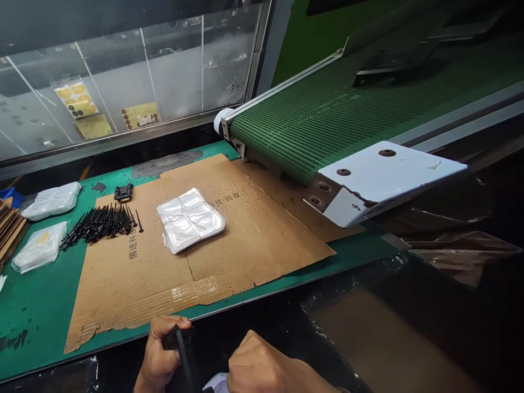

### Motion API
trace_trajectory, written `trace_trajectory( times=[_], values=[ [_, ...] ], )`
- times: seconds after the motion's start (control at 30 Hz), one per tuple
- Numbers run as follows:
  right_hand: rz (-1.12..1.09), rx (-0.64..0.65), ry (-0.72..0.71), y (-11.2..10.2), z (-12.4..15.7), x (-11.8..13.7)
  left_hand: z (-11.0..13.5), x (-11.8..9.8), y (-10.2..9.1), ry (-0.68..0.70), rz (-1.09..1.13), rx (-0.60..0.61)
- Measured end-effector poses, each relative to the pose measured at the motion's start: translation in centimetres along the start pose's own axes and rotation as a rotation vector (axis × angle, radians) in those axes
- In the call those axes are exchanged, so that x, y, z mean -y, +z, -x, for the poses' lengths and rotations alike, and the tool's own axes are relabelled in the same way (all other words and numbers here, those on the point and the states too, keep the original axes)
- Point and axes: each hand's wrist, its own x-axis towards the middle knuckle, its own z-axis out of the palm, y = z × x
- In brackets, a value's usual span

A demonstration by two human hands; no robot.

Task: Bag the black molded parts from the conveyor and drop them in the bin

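My left hand [160, 355] is closed round a black plastic part [183, 349] in front of the table's near edge. What kind of part it is I cannot make out. Beside it on the right, my right hand [260, 363] is curled into a fist, knuckles up; its fingertips are hidden, so whatever they may hold does not show. Beyond the hands, a stack of clear plastic bags [190, 218] lies on a flattened cardboard sheet [245, 251]. To its left is a heap of thin black plastic pins [102, 222], with a black bracket-like piece [123, 191] just behind.
A green conveyor belt [303, 125] with a white end plate [393, 174] juts in from the right over the green tabletop [36, 305]. A dark part [380, 71] rests on the belt. More bag stacks [53, 200] lie at the left. Brown cardboard pieces [10, 232] stand at the far left.
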Motion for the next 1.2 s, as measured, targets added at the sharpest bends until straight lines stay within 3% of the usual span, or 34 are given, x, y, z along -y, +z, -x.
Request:
trace_trajectory(
  times=[0.17, 0.33, 0.57, 0.7, 0.83, 0.97, 1.2],
  values=[
    [-0.012, -0.16, 0.124, -0.2, -0.2, -0.3, -0.3, -0.7, 0.7, 0.022, 0.025, 0.087],
    [-0.08, -0.204, 0.305, 0.4, -0.9, 0.2, -0.4, -1.4, 1.4, 0.044, 0.039, 0.126],
    [-0.303, -0.246, 0.411, 1.4, -1.5, 1.0, -0.4, -1.1, 2.3, 0.036, 0.115, 0.224],
    [-0.551, -0.386, 0.484, 2.5, -1.6, 0.6, 0.5, -0.5, 3.2, 0.063, 0.114, 0.149],
    [-0.824, -0.52, 0.616, 3.8, -1.5, 0.1, 2.0, 0.1, 3.2, -0.077, 0.001, -0.03],
    [-0.879, -0.601, 0.713, 4.5, -1.6, 0.1, 2.7, 0.5, 2.7, -0.183, -0.042, -0.075],
    [-0.864, -0.598, 0.704, 4.6, -1.4, 0.1, 2.8, 0.9, 2.8, -0.136, -0.047, -0.096]
  ],
)
